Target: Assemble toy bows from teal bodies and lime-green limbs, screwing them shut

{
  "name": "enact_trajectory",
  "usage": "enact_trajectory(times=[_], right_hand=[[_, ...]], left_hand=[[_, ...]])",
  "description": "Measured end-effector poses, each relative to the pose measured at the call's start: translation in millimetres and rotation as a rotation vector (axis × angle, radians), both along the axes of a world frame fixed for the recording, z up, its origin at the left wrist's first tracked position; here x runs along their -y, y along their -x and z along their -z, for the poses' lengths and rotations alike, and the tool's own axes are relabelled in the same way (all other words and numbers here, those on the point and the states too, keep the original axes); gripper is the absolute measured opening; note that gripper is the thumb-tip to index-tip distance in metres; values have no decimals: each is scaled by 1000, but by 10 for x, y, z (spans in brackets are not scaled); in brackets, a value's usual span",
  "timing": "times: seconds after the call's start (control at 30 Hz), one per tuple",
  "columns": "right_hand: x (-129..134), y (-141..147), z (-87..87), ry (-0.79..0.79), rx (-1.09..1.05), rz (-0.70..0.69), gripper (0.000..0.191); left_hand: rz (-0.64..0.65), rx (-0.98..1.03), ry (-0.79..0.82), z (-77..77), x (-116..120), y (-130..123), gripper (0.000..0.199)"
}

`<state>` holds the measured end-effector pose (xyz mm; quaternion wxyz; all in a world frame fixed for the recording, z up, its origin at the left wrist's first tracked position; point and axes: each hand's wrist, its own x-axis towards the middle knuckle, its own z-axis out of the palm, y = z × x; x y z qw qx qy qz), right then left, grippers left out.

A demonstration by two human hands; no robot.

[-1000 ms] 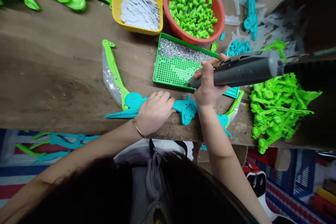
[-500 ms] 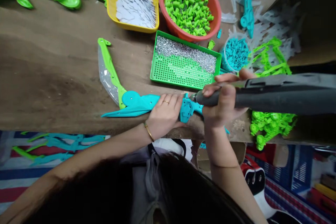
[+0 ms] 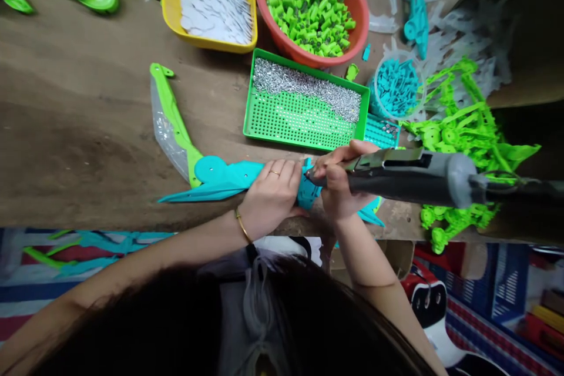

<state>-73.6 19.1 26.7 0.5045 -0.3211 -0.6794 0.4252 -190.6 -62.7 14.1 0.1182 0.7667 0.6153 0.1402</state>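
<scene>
My left hand (image 3: 274, 194) is closed over the middle of a blue plastic toy bow (image 3: 229, 179), pressing it on the table near the front edge. A green limb (image 3: 176, 123) with a clear plastic piece sticks up from the toy's left end. In my right hand (image 3: 341, 185) is a dark electric screwdriver (image 3: 396, 179), lying almost level. Its tip meets the blue part just right of my left hand. What lies right under the tip is too small to make out. My right hand hides part of the toy's right side.
Behind the toy stands a green perforated tray (image 3: 304, 141) of small screws. Further back are a yellow bin (image 3: 165, 6) of white pieces and a red bowl (image 3: 363, 17) of green parts. A clear cup (image 3: 374, 94) of blue parts and green plastic parts (image 3: 467, 129) lie right.
The screwdriver and my right hand have moved left and slightly down, the tip now further along the blue part. The whole view has shifted a little. My left hand keeps its hold.
</scene>
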Motion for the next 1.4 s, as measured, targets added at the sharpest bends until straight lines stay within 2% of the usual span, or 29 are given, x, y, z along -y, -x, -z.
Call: enact_trajectory(times=[0.07,0.17,0.23,0.37,0.47,0.67,0.77,0.83,0.93,1.07,1.23,1.4], right_hand=[[-101,31,-120,-47,-88,6,39],[-328,95,-244,-161,-260,163,29],[-469,119,-213,-174,-276,267,28],[-605,107,18,-62,-162,334,38],[-604,93,113,-60,-183,352,37],[-579,117,111,-71,-212,289,33],[-604,112,62,-86,-226,295,31],[-609,81,-30,-122,-261,302,28],[-520,-18,-226,-188,-327,280,24],[-163,-196,-374,-137,-318,200,25],[248,-373,-256,-128,-178,166,35],[285,-410,-119,-134,-156,137,43]], left_hand=[[-5,9,-12,3,-33,-4,89],[-19,20,-22,16,-82,-14,92],[-24,17,-19,28,-100,-23,96],[-27,10,-16,52,-104,-36,101],[-28,6,-29,63,-107,-42,101],[-29,-18,-59,74,-118,-41,102],[-21,-5,-69,83,-113,-34,101],[-20,-1,-78,93,-108,-30,100],[-22,18,-78,109,-107,-24,99],[-10,49,-48,111,-121,-26,95],[-36,55,-25,92,-137,-40,91],[-26,78,-35,151,-137,-28,88]])
